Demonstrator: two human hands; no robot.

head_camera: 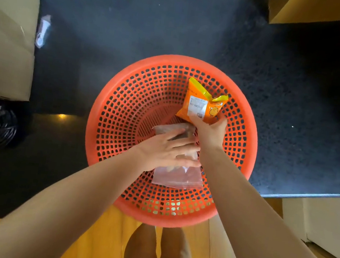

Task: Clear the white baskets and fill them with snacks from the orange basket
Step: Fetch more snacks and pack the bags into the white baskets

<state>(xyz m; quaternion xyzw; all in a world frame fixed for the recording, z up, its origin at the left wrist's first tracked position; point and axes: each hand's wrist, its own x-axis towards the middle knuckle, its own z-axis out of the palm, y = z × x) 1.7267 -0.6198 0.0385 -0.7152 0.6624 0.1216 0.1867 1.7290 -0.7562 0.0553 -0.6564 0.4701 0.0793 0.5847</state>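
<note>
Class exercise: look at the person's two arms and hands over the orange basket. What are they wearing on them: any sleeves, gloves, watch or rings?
Nothing shows on either. The left hand and the right hand are bare, without gloves, and no rings or watch are visible. Both forearms are uncovered right to the frame's edge, so no sleeve appears.

One orange basket (124, 105) stands on one dark table (156, 29). Inside the basket there are two snack packets that can be told apart: one orange packet (198, 104) with a white label, and one clear plastic packet (177, 177); whether more lie beneath the hands cannot be told. Two hands are in view, one left hand (162, 149) and one right hand (212, 132). One small clear wrapper (43, 30) lies at the table's left edge. One cardboard box (6, 31) stands at the left.
</note>
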